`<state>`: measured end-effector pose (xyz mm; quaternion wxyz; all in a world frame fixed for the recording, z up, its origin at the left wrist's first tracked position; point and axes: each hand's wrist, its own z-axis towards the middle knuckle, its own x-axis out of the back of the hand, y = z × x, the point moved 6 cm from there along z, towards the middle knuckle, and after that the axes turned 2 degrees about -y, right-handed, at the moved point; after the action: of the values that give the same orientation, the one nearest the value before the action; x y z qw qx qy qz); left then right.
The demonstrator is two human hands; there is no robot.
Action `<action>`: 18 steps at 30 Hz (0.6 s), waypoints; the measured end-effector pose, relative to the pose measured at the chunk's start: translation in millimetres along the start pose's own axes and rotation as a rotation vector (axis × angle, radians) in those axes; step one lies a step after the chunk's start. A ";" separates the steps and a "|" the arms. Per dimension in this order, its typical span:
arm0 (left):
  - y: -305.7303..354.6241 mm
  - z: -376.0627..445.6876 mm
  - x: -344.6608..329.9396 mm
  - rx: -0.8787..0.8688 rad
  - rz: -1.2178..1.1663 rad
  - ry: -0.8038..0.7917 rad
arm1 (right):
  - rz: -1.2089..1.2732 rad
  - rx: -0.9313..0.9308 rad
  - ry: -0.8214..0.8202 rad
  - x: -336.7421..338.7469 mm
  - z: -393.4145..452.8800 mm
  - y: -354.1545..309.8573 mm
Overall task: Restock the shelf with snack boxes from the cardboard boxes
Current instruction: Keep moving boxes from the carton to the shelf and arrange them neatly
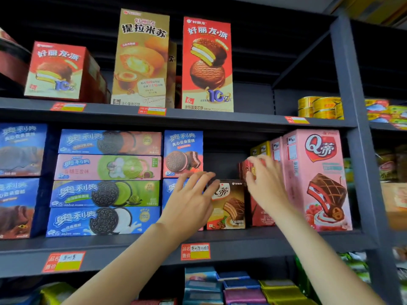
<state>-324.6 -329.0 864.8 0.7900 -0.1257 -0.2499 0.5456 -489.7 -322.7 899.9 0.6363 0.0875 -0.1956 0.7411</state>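
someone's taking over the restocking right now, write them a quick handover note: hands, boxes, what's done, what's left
Left hand: open, fingers spread against the top left edge of the small brown Q-ti box on the middle shelf.
Right hand: fingers curled on a small red box sitting above and just right of the brown one; the grip is partly hidden.
Placed: the tall pink Q-ti box stands at the right, and the Oreo boxes are stacked at the left.
Left to do: settle the red box, then fill the dark gap above the brown box. The cardboard supply boxes are out of view.
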 end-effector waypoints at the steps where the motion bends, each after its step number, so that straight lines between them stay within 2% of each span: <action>1: 6.7 5.6 -1.2 -0.011 -0.002 0.010 | -0.045 -0.064 -0.021 3.9 8.5 12.2; 4: 23.5 24.0 -9.7 -0.029 0.000 -0.002 | -0.071 -0.202 -0.151 4.6 21.9 33.2; 7: 33.5 37.7 -17.0 -0.001 -0.003 -0.054 | -0.145 -0.191 -0.204 0.7 25.8 35.0; 12: 37.1 41.7 -24.6 0.014 -0.005 -0.088 | -0.370 -0.120 -0.114 3.9 31.6 30.3; 18: 36.7 37.2 -28.7 0.000 0.018 -0.075 | -0.442 -0.070 -0.112 1.9 29.9 24.4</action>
<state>-381.8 -344.7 871.5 0.7752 -0.1076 -0.2782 0.5569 -517.4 -335.8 923.4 0.7739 0.1474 -0.2323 0.5704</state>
